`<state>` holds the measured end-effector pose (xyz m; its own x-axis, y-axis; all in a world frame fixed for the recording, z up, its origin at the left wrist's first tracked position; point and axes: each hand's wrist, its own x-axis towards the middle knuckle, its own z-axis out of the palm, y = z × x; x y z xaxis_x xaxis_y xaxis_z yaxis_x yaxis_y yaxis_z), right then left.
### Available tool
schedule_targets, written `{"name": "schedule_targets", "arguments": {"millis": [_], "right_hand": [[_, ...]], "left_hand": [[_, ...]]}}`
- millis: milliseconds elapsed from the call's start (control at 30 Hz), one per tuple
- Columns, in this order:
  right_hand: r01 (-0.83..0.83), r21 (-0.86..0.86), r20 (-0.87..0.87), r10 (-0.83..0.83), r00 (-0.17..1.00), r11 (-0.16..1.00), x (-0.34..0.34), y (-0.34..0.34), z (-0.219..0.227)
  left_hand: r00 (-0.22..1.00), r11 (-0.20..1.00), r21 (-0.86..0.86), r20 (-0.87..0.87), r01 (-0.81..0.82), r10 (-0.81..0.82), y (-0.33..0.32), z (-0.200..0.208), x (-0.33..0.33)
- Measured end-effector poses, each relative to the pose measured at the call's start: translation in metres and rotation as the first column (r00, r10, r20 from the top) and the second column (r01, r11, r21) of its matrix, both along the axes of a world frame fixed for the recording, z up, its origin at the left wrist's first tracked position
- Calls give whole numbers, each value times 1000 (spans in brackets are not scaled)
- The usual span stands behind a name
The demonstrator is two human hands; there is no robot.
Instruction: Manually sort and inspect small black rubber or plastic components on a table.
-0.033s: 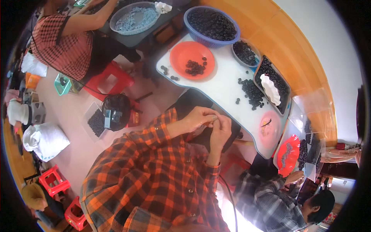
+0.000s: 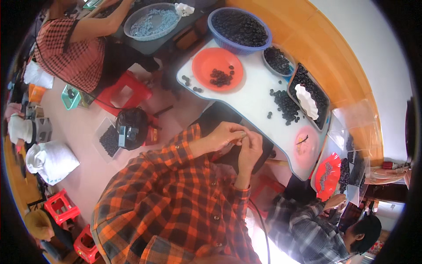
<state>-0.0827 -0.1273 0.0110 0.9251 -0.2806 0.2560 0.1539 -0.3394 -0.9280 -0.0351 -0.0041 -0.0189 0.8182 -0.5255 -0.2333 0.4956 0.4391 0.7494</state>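
My left hand (image 2: 223, 135) and my right hand (image 2: 251, 152) meet in front of my chest, just off the near edge of the white table (image 2: 252, 94). Both are closed, thumbs and fingertips pinched together where they touch. Whatever sits between the fingertips is too small to make out. On the table beyond lies an orange-red plate (image 2: 204, 66) with a few small dark round pieces (image 2: 221, 78) on it. More loose black round pieces (image 2: 286, 108) are heaped to the right. A pink dish (image 2: 307, 152) with small bits in it lies nearest my right hand.
At the table's back stand a purple basin (image 2: 215, 33) full of black pieces, a smaller bowl (image 2: 269, 64) and a dark tray (image 2: 327, 116) with a white scalloped dish (image 2: 306, 101). Co-workers sit left and right. Red stools (image 2: 127, 94) and a white sack (image 2: 52, 160) stand leftward.
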Motion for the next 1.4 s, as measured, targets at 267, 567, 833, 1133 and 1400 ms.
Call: {"name": "schedule_targets", "arguments": {"millis": [267, 567, 833, 1133, 1400], "right_hand": [[-2, -9, 59, 3, 998, 1000, -4, 1, -1], [45, 1, 48, -45, 998, 999, -7, -5, -9], [27, 2, 25, -27, 999, 1000, 2, -3, -13], [51, 68, -82, -45, 996, 996, 0, -7, -13], [61, 174, -57, -52, 997, 983, 11, -7, -7]], "left_hand": [[982, 983, 181, 183, 21, -55, 6, 12, 0], [997, 996, 43, 14, 77, -78, 1, 9, -1], [996, 999, -36, -76, 39, -41, 2, 5, 4], [980, 985, -154, -172, 72, -99, 0, -10, 11], [951, 943, -332, -290, 6, -109, 2, -15, 20]]}}
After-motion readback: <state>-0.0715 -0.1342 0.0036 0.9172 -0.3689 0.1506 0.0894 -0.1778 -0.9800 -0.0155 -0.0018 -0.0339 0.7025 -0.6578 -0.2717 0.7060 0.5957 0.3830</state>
